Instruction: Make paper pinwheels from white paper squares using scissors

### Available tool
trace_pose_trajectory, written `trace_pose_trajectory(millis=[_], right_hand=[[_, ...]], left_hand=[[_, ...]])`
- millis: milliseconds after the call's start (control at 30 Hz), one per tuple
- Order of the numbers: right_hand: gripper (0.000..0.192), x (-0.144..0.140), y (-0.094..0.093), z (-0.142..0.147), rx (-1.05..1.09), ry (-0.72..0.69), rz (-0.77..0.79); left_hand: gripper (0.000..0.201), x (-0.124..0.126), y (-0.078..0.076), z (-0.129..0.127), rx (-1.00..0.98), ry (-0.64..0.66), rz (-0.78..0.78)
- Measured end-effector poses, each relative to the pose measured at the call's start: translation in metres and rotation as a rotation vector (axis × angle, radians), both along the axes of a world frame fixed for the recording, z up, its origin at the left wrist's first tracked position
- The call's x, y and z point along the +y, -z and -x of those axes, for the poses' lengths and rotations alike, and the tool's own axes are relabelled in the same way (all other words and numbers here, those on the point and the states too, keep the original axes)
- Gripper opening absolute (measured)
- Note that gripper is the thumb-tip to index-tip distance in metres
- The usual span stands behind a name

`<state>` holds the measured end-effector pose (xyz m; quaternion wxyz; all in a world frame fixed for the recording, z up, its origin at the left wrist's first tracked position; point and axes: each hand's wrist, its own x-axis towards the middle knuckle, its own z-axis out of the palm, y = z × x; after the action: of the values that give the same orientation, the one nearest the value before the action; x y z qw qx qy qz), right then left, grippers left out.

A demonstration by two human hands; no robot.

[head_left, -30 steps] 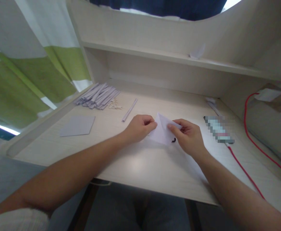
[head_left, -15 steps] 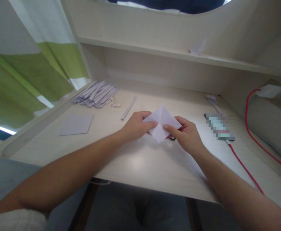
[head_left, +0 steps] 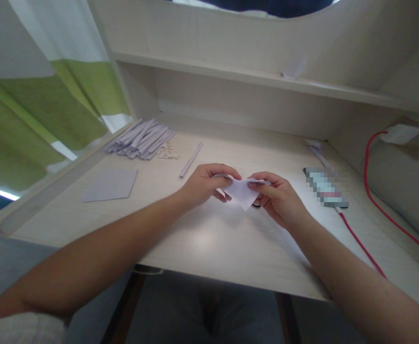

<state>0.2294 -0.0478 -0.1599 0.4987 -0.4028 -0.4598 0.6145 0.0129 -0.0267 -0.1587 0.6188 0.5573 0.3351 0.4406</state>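
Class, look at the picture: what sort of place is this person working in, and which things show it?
Probably a home study desk: a shelf above it, a curtain beside it, a red cable.

Both forearms are seen bare; a white sleeve is worn on the left upper arm, with grey trousers below.

Bare desk near — paper strips far-left.
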Motion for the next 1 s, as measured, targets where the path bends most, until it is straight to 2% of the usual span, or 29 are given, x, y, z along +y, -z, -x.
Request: trace_pose_trajectory(millis=[167,333,500,600,667,800,867,933,1000], right_hand=[[0.016,0.002,-0.003,-0.004,0.011,-0.056,-0.013],[0.02,0.004,-0.006,-0.011,-0.036,-0.149,-0.025],[0.022,0.009,-0.007,-0.021,-0.216,-0.192,-0.022],[0.027,0.01,-0.005,-0.024,-0.335,-0.275,0.009],[0.023,0.009,-0.004,-0.025,-0.392,-0.304,0.013],[0.018,0.006,-0.004,-0.022,-0.356,-0.232,-0.003],[0.019,0.005,-0.005,-0.018,-0.289,-0.186,-0.006],[0.019,0.005,-0.006,-0.013,-0.221,-0.129,-0.012],[0.02,0.004,-0.007,-0.009,-0.154,-0.077,-0.007]], left_hand=[[0.02,-0.002,-0.003,0.001,-0.009,0.013,-0.03],[0.027,-0.003,-0.002,0.001,0.065,0.011,-0.088],[0.035,-0.003,0.003,0.001,0.127,0.068,-0.162],[0.032,-0.003,0.005,-0.001,0.149,0.14,-0.196],[0.031,-0.003,0.006,-0.002,0.15,0.147,-0.235],[0.043,0.0,0.007,-0.004,0.107,-0.01,-0.26],[0.03,0.0,0.005,-0.004,0.104,-0.067,-0.198],[0.017,-0.001,0.002,-0.004,0.138,-0.053,-0.137],[0.024,-0.003,-0.001,-0.004,0.195,-0.009,-0.118]])
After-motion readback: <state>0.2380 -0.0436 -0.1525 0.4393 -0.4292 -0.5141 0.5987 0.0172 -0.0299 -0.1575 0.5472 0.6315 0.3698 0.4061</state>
